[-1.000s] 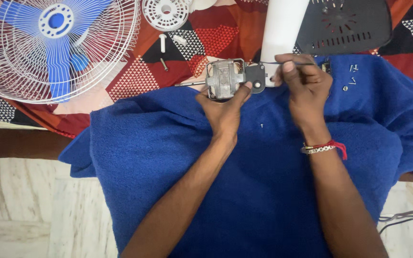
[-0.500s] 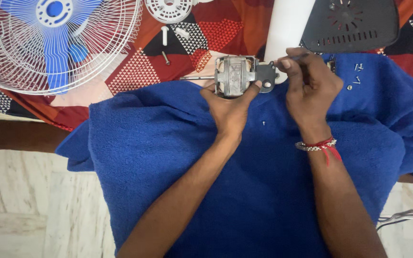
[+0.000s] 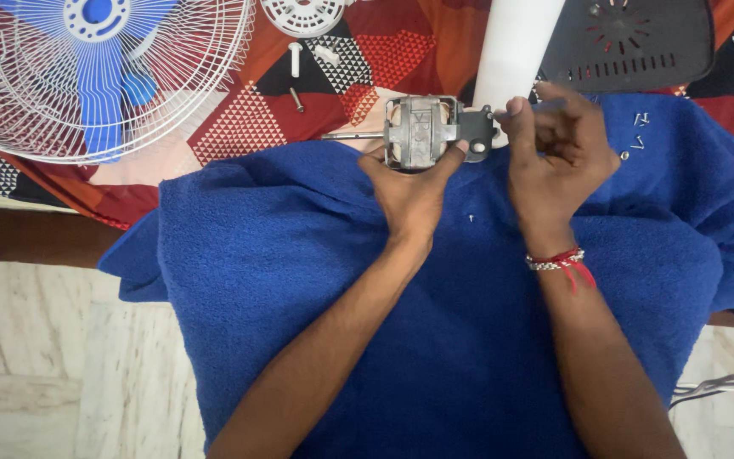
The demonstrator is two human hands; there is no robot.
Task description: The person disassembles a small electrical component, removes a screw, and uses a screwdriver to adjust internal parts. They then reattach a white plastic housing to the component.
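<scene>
One fan motor (image 3: 420, 130) sits at the far edge of the blue towel (image 3: 469, 340), its shaft pointing left toward the fan guard. The left hand (image 3: 412, 191) has its grip clamped on the motor from below, thumb and fingers at either side; the palm hides the motor's lower edge. The right hand (image 3: 558, 157), just right of the motor, curls its fingers together at the dark bracket; whether it pinches something small cannot be told. One white fan guard (image 3: 104, 76) with blue blades lies left of the motor, cut off by the frame. Right of the motor, a few small screws (image 3: 639, 127) rest on the towel, and one dark cover (image 3: 630, 38) lies beyond them.
</scene>
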